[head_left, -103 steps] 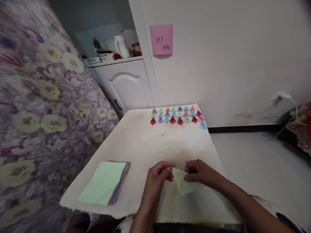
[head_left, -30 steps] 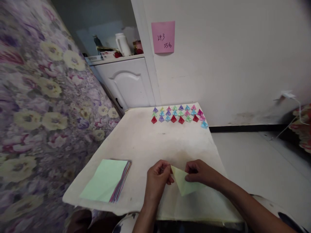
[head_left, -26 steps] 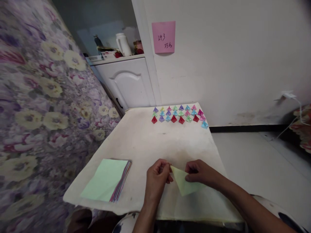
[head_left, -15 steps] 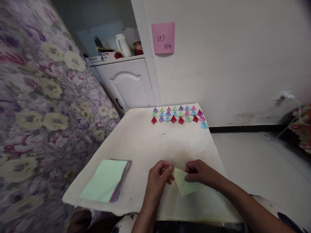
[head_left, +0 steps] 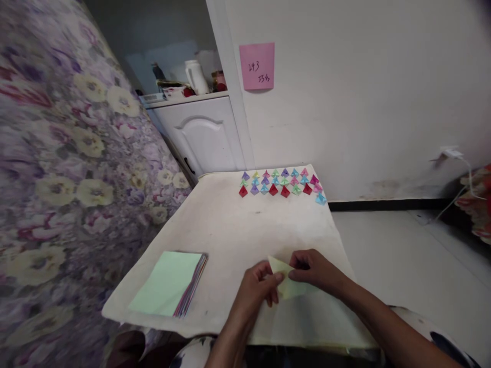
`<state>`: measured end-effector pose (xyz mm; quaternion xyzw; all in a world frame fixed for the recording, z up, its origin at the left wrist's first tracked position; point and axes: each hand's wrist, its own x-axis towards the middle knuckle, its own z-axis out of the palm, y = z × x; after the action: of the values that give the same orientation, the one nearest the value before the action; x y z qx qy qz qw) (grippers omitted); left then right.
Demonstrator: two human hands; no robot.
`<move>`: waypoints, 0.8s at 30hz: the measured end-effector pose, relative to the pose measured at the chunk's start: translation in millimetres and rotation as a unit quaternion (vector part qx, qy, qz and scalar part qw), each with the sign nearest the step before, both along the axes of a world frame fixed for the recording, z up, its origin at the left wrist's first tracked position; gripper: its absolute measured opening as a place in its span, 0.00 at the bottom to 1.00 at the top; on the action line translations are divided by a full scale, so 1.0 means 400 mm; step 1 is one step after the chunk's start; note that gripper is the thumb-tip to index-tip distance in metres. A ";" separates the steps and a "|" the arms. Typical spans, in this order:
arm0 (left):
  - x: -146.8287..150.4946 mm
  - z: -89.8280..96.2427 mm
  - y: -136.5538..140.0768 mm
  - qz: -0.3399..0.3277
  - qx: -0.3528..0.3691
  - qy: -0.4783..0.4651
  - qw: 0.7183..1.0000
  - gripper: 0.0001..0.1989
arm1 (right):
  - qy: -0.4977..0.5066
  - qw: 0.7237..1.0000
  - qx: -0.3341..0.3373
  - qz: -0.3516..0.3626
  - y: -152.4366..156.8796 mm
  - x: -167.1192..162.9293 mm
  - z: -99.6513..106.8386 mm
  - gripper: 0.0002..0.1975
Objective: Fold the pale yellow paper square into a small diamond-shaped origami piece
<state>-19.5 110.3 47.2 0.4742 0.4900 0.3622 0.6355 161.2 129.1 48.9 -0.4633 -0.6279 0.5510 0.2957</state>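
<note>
A pale yellow-green sheet of folded paper [head_left: 292, 290] is held up just above the near part of the table. My left hand [head_left: 258, 289] pinches its left side between thumb and fingers. On the upper right, my right hand [head_left: 312, 271] grips the paper with thumb and bent forefinger. One pointed corner sticks up between the two hands. My fingers hide part of the paper, so its exact folds cannot be made out.
To the left lies a stack of coloured paper [head_left: 169, 283], light green on top. Rows of small folded paper pieces [head_left: 285, 191] line the far edge of the table [head_left: 230, 225]. A floral curtain [head_left: 88, 194] hangs at the left; a pink note [head_left: 257, 66] is on the wall.
My left hand has shifted slightly right and lower along the paper, its thumb now nearer my right hand. The paper's left corner now points upward. My right hand keeps its hold.
</note>
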 end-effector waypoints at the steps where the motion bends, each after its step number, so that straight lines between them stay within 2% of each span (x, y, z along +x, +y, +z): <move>1: 0.008 -0.005 -0.007 -0.015 -0.012 -0.003 1.000 0.13 | -0.009 1.000 0.018 -0.007 -0.002 0.000 0.003 0.06; 7: 0.039 -0.013 -0.050 0.018 -0.002 0.008 1.000 0.14 | -0.030 0.994 0.100 -0.028 -0.035 -0.001 0.027 0.04; 11: 0.044 -0.003 -0.096 0.087 0.031 0.017 0.996 0.15 | -0.013 0.993 0.114 -0.014 -0.065 -0.004 0.042 0.01; 14: 0.044 0.012 -0.142 0.135 0.044 0.017 0.990 0.17 | -0.004 0.992 0.126 0.000 -0.092 -0.012 0.060 0.02; 21: 0.026 0.065 -0.257 0.191 0.096 0.008 0.977 0.14 | -0.007 0.977 0.213 -0.008 -0.202 -0.039 0.157 0.03; 24: 0.022 0.094 -0.311 0.221 0.107 0.013 0.969 0.15 | -0.014 0.975 0.221 -0.017 -0.260 -0.043 0.199 0.02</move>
<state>-10.5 -14.2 84.8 0.4239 0.5495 0.5378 0.4787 144.0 25.0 128.5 -0.4045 -0.7303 0.3872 0.3914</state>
